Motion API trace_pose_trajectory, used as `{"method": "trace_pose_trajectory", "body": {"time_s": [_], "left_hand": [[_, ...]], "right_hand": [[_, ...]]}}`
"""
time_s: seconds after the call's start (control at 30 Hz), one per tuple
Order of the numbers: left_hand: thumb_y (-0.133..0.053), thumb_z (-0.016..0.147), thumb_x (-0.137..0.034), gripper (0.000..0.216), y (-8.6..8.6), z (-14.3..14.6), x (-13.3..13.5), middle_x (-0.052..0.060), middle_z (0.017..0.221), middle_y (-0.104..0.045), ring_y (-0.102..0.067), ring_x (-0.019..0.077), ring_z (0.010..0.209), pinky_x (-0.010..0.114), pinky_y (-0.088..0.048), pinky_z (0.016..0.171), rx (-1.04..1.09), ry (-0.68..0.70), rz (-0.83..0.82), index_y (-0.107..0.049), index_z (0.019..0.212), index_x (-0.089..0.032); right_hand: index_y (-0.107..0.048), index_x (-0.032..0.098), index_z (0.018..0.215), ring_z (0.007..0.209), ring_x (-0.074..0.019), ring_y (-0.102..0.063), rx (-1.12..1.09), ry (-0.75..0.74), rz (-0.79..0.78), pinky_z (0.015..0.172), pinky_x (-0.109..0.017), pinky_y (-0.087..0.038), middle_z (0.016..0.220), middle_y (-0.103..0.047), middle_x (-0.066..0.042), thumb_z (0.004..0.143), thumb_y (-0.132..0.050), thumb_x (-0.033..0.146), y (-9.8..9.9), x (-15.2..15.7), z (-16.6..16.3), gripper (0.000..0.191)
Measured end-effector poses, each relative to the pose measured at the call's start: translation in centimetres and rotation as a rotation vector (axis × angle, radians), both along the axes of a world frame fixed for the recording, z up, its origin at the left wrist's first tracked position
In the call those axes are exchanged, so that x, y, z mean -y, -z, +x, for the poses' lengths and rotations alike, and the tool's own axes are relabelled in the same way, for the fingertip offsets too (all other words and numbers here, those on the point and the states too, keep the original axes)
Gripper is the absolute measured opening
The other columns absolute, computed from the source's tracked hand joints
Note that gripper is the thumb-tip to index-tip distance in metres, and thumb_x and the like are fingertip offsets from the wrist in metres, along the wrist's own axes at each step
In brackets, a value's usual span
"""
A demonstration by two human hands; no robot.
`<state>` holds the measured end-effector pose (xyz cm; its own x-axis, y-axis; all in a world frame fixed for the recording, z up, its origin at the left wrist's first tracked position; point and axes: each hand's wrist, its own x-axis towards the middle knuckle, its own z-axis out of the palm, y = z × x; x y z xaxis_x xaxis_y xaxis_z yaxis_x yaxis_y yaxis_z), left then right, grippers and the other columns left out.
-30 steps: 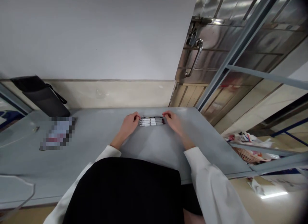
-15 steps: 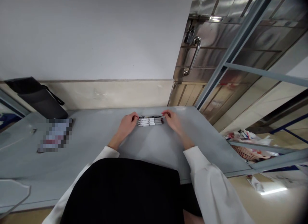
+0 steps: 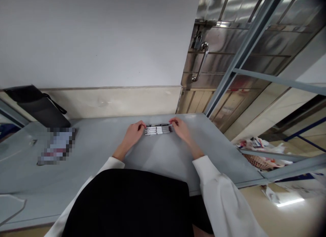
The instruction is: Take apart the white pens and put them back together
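Note:
Several white pens (image 3: 158, 131) with dark red ends lie side by side in a neat row on the grey tabletop (image 3: 163, 155). Along the row's far side is a dark pen (image 3: 158, 125), parallel to them. My left hand (image 3: 132, 134) rests at the left end of the dark pen, thumb and fingertips pinched together on it. At the opposite end, my right hand (image 3: 180, 129) has its curled fingertips closed on the dark pen's tip. Both wrists, in white cuffs, come in over the near side of the table.
A dark umbrella-like case with a strap (image 3: 42, 106) leans at the back left, near a pixelated flat item (image 3: 57, 145). A wall borders the table's far edge. Metal frame posts (image 3: 239, 60) and a basket of bags (image 3: 262, 160) are at the right.
The whole view has shifted slightly, so everything appears a little lower and further left. Both hands stay at the dark pen's ends, with hardly any movement against the row.

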<state>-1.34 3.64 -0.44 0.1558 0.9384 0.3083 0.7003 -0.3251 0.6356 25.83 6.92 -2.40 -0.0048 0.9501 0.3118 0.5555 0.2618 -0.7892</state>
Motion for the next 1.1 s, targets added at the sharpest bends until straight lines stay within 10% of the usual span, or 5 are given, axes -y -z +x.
{"method": "trace_pose_trajectory", "body": {"time_s": [0.93, 1.1], "left_hand": [[-0.042, 0.096, -0.021, 0.029, 0.2, 0.0, -0.1, -0.001, 0.062, -0.059, -0.052, 0.0176, 0.059, 0.029, -0.035, 0.062, -0.027, 0.019, 0.001, -0.071, 0.091, -0.021], [-0.047, 0.098, -0.020, 0.022, 0.0, 0.7, 0.4, 0.003, 0.088, -0.068, -0.060, 0.0195, 0.079, 0.031, -0.046, 0.079, -0.083, 0.188, 0.127, -0.068, 0.097, -0.022]], "right_hand": [[-0.069, 0.022, 0.095, 0.087, -0.0192, -0.070, 0.039, -0.040, 0.006, 0.086, -0.034, -0.051, 0.095, -0.076, -0.004, 0.094, -0.047, 0.015, -0.1, 0.3, -0.1, 0.024], [-0.069, 0.023, 0.095, 0.084, -0.0180, -0.068, 0.073, -0.168, 0.060, 0.083, -0.031, -0.051, 0.092, -0.074, -0.002, 0.093, -0.056, 0.022, -1.1, 1.4, -0.7, 0.013]]}}
